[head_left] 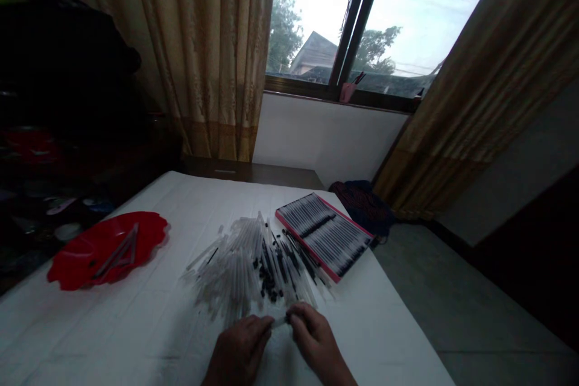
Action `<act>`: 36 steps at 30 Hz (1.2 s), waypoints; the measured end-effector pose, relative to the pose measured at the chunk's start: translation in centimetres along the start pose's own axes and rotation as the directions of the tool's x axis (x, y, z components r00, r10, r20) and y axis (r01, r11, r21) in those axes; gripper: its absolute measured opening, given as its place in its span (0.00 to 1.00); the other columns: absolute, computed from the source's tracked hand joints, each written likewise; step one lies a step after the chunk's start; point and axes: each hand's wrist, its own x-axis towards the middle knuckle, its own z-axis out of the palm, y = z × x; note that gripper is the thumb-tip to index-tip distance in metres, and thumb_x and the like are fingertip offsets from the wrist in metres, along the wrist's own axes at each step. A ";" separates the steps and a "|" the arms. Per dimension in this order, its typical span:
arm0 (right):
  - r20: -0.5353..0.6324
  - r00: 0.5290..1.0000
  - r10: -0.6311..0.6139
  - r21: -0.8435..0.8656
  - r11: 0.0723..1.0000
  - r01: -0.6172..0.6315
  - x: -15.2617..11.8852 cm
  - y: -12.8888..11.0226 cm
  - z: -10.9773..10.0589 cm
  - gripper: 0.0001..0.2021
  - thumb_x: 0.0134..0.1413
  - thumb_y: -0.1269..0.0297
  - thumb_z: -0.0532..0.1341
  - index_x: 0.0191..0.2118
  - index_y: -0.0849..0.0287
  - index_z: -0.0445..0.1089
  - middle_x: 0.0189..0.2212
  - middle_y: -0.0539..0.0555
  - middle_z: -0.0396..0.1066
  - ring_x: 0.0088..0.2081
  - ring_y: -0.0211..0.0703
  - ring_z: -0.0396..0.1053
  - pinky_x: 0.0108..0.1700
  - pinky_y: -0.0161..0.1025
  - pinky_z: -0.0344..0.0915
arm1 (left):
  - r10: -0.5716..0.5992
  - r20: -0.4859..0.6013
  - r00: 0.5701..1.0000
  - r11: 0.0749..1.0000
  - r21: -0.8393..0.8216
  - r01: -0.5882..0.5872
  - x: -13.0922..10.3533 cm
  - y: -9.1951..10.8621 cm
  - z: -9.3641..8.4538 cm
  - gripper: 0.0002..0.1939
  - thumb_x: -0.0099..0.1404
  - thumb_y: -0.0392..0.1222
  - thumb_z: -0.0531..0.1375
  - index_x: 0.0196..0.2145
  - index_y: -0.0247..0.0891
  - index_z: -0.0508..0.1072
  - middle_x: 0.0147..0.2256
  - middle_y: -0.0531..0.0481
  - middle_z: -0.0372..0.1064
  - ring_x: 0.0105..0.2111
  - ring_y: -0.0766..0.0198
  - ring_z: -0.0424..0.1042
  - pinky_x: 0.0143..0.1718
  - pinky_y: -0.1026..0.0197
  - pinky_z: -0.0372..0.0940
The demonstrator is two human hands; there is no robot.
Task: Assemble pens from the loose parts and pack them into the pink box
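Note:
My left hand (239,347) is closed, pinching a clear pen barrel (279,322) between thumb and fingers. At the barrel's right end, my right hand (314,338) is closed on a small black pen part (287,317); whether it is a cap or a plug is too small to tell. Just beyond my hands lies a heap of clear pen barrels (230,271), with loose black pen parts (268,280) to its right. Behind them on the right, a pink-edged box (332,232) holds rows of pens with black ends.
A red scalloped tray (75,259) with a few clear strips in it is at the left of the white-covered table (181,338). Dark fabric (364,202) lies beyond the far right table edge. Curtains (203,54) and a window stand behind.

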 end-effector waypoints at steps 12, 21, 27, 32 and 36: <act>-0.060 0.998 -0.034 -0.099 0.995 0.028 -0.1 -0.6 0.2 0.14 0.58 0.56 0.54 0.40 0.58 0.72 0.30 0.53 0.73 0.32 0.43 0.70 0.35 0.34 0.64 | -0.042 0.044 0.998 0.999 -0.014 0.042 0.1 0.0 -0.1 0.11 0.67 0.41 0.52 0.44 0.43 0.72 0.33 0.51 0.77 0.31 0.64 0.77 0.33 0.67 0.71; -0.021 0.997 -0.068 -0.159 0.985 0.064 0.1 -0.6 0.0 0.09 0.56 0.62 0.55 0.30 0.58 0.70 0.26 0.51 0.70 0.30 0.40 0.68 0.33 0.32 0.62 | -0.071 0.097 0.993 0.997 -0.003 0.071 0.1 0.2 -0.2 0.12 0.67 0.42 0.51 0.42 0.43 0.73 0.32 0.50 0.77 0.31 0.63 0.77 0.33 0.66 0.71; -0.037 0.998 -0.053 -0.265 0.963 0.042 0.0 -1.1 0.4 0.15 0.59 0.58 0.52 0.28 0.59 0.71 0.23 0.51 0.70 0.27 0.40 0.67 0.31 0.33 0.61 | -0.096 0.096 0.991 0.994 -0.039 0.100 -0.2 -0.1 0.1 0.11 0.67 0.41 0.53 0.44 0.45 0.72 0.34 0.51 0.77 0.33 0.64 0.77 0.36 0.66 0.70; 0.017 0.994 -0.110 -0.064 0.992 0.111 -0.3 -0.9 -0.2 0.11 0.56 0.61 0.57 0.43 0.56 0.73 0.36 0.55 0.74 0.38 0.44 0.71 0.41 0.35 0.65 | -0.114 0.109 0.987 0.988 -0.093 0.124 -0.4 -0.3 0.1 0.11 0.66 0.41 0.54 0.44 0.46 0.72 0.36 0.53 0.77 0.35 0.65 0.77 0.37 0.67 0.70; 0.001 0.996 -0.091 -0.028 0.995 0.091 0.0 -0.9 -0.2 0.09 0.54 0.62 0.59 0.32 0.57 0.76 0.29 0.54 0.74 0.33 0.43 0.71 0.37 0.35 0.65 | -0.101 0.100 0.990 0.987 -0.117 0.113 -0.3 -0.2 -0.1 0.11 0.66 0.42 0.54 0.44 0.46 0.72 0.35 0.54 0.77 0.34 0.66 0.77 0.36 0.68 0.70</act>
